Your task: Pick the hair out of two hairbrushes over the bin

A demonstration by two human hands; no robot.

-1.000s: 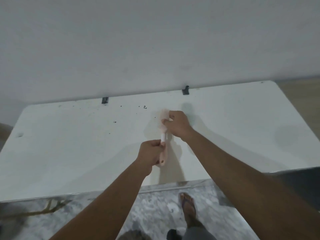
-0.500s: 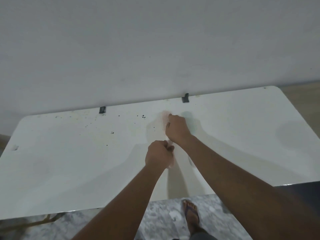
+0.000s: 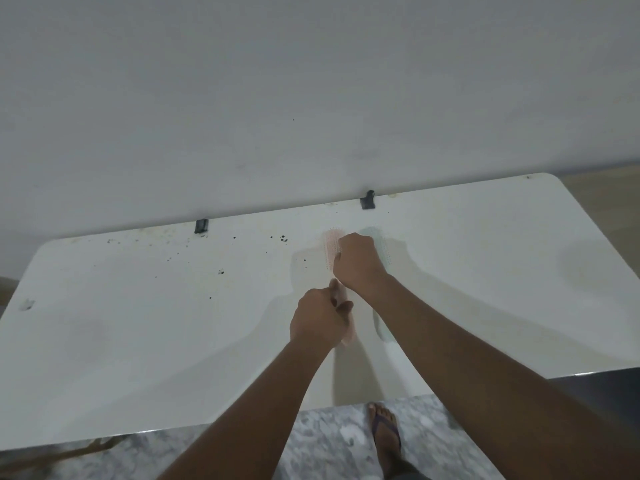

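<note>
White table (image 3: 138, 323) bears the work; no bin in view. Left hand (image 3: 318, 317) grips the pink brush (image 3: 331, 249) by its handle. The brush's long axis runs near-to-far, head pointing away. Right hand (image 3: 358, 263) curls onto the head; pinched hair cannot be told. Advise steadying the handle and lifting hair along the bristles. Green brush (image 3: 382, 249) lies parallel, just beside.

One wide-angle camera, worn on the person's head, faces forward and down onto a white round-cornered tabletop (image 3: 138, 341). It sits near: left hand (image 3: 318, 320) and right hand (image 3: 358, 263) meet just toward 6 o'clock of centre, bristle dots of the pale pink hairbrush (image 3: 331, 247) legible. The grey-white wall (image 3: 311, 81) fills 12 o'clock; mottled grey stone floor (image 3: 329, 445) edges 6 o'clock
</note>
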